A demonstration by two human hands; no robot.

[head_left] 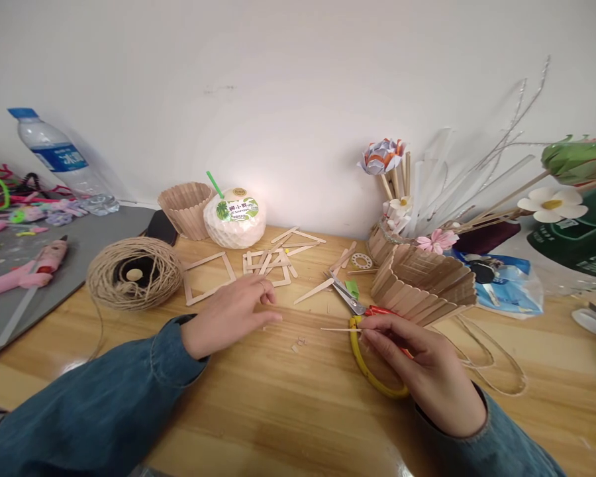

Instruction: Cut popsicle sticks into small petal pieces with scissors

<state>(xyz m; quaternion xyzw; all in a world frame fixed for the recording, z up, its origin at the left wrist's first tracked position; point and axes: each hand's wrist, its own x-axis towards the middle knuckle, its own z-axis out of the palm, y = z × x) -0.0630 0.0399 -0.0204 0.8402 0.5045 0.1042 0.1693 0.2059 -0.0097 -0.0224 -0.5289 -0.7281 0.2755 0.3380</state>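
Two hands share the work: the right hand [422, 371] pinches a thin stick [340, 329] over the scissors [365, 331], so the open-fingered left hand [231, 311] should steady it flat on the table [278, 411].

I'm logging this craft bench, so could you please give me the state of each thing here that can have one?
scissors: blades shut, lying on the table
water bottle: capped, leaning
twine spool: wound, loose end trailing
coconut drink: straw in, upright
stick basket: tipped on its side
left hand: flat, holding nothing
right hand: pinching a thin stick
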